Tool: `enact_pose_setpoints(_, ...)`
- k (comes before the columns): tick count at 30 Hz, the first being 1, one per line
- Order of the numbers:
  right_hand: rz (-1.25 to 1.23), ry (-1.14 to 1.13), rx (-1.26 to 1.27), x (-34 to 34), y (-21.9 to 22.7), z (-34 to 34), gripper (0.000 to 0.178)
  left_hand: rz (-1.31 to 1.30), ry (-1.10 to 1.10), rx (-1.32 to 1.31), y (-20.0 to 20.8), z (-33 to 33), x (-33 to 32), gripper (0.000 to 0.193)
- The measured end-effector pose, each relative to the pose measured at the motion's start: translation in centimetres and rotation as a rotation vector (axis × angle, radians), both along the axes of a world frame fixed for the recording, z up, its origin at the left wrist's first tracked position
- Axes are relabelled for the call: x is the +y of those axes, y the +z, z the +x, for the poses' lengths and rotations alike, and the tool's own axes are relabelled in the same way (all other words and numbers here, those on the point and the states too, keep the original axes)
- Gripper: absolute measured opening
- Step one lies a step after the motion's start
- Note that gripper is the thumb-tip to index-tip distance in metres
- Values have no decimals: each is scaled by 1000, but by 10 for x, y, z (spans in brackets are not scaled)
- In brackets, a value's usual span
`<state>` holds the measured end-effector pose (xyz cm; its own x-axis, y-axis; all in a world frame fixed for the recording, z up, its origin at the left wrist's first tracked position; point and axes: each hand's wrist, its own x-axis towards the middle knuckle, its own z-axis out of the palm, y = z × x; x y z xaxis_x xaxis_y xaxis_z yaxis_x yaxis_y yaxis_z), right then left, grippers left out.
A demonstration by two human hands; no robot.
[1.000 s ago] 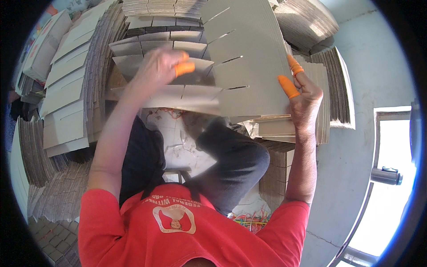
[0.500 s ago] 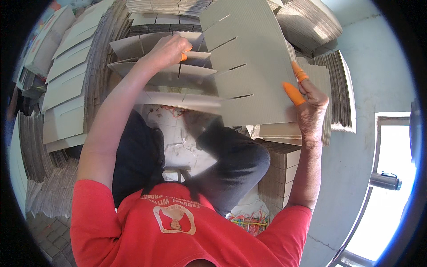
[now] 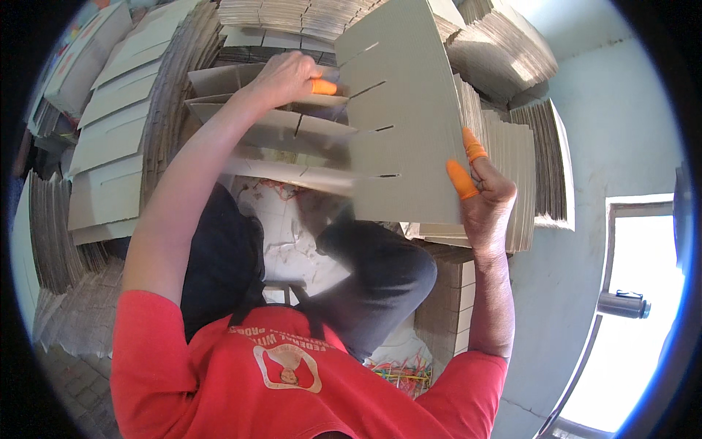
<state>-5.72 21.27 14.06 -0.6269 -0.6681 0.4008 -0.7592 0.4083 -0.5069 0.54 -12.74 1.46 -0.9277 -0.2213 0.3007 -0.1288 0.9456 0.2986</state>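
A large slotted cardboard sheet (image 3: 409, 124) stands tilted in front of me, with several slots cut in from its left side. My right hand (image 3: 488, 192), with orange covers on thumb and finger, pinches its right edge. Several cardboard divider strips (image 3: 292, 132) lie roughly parallel on the left, their right ends meeting the sheet at its slots. My left hand (image 3: 287, 77) is closed at one of the upper strips, an orange-covered finger pointing toward the sheet. How far the strips sit inside the slots is hard to make out.
Stacked cardboard sheets (image 3: 117, 132) stand at the left, with more cardboard piles (image 3: 501, 51) at the far right. A cardboard stack (image 3: 444, 300) stands beside my right knee, near a tangle of coloured strands (image 3: 402, 374). A grey flask (image 3: 624, 304) is by the bright opening.
The sheet and my right hand have shifted left and slightly nearer. My left hand has moved a little to the right along the strips, closer to the sheet.
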Motion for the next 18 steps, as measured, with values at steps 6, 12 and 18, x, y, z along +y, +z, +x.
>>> enact_pose_setpoints(6, 58, 48, 174, -2, 4, -7, 41, -138, 33, 2, 2, -27, -21, 24)
enact_pose_setpoints(12, 150, 15, 52, -1, 10, -11, 47, -14, 144, -6, -8, -34, -23, 5)
enact_pose_setpoints(18, 57, 147, -37, -20, 2, -29, 44, 18, 130, 49, -16, -37, -27, 5)
